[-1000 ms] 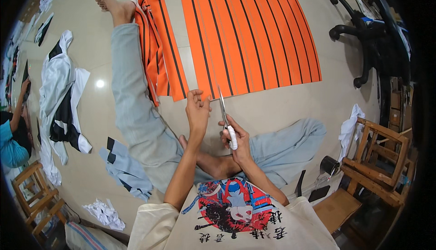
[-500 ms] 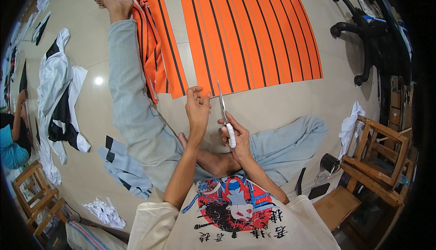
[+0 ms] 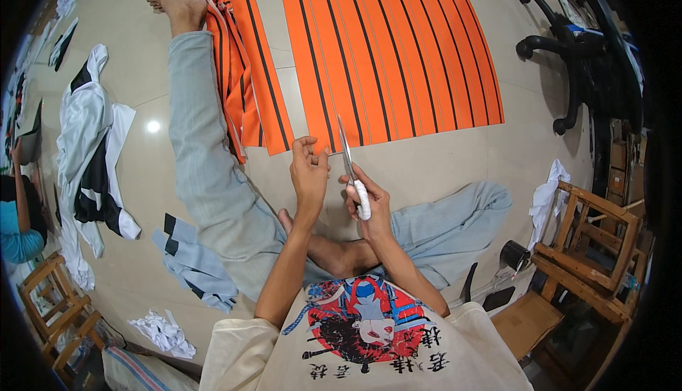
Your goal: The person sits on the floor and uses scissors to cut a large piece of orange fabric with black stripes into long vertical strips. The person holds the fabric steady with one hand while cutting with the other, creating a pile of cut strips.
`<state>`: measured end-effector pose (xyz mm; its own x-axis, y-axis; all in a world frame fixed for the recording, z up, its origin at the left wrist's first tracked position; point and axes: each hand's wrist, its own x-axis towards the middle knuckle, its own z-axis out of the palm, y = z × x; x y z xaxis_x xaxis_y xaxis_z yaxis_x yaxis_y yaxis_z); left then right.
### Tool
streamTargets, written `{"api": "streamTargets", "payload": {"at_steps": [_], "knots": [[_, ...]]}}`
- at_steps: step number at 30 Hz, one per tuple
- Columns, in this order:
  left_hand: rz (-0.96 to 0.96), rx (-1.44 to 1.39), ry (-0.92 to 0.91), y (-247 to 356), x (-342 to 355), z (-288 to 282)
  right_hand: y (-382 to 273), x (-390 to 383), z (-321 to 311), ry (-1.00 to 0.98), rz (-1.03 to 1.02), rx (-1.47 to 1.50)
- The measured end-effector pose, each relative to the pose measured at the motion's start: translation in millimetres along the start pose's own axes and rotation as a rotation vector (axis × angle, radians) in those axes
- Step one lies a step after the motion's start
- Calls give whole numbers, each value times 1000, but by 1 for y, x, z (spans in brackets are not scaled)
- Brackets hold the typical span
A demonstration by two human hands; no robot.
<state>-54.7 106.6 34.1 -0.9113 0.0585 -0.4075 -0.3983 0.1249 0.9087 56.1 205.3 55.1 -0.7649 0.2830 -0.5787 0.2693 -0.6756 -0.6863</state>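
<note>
While the right hand (image 3: 374,210) grips a pair of scissors (image 3: 346,152) by its white-wrapped handle, the blades point away from the person, their long axis running nearly straight ahead and leaning a little to the left. The blades lie close together, and their tips reach over the near edge of an orange striped sheet (image 3: 408,57), close to its near left corner. Whether they touch it cannot be told.

The left hand (image 3: 310,178) has its fingers curled and its thumb at that same corner; I cannot tell whether it pinches the material.

Spread flat on the pale tiled floor (image 3: 490,160), the sheet lies ahead of both hands. Its dark stripes run away from the person, tilting left toward the far end, while its near edge runs crosswise and rises slightly to the right. Just left of it, apart by a narrow gap, lies a partly bunched orange striped piece (image 3: 264,71), longest in the same away-from-the-body direction, beside the outstretched left trouser leg (image 3: 199,128).

Farther left are a white and black garment (image 3: 89,149) and some grey-blue cloth pieces (image 3: 199,270). At the right stand a black chair base (image 3: 568,50) and a wooden frame (image 3: 597,270).
</note>
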Motion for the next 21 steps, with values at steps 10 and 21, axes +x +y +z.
{"api": "streamTargets", "payload": {"at_steps": [10, 21], "knots": [[15, 8, -5, -2, 0, 0, 0, 13, 7, -4, -19, 18], [27, 13, 14, 1, -1, 1, -5, 13, 8, 18, 0, -32]]}}
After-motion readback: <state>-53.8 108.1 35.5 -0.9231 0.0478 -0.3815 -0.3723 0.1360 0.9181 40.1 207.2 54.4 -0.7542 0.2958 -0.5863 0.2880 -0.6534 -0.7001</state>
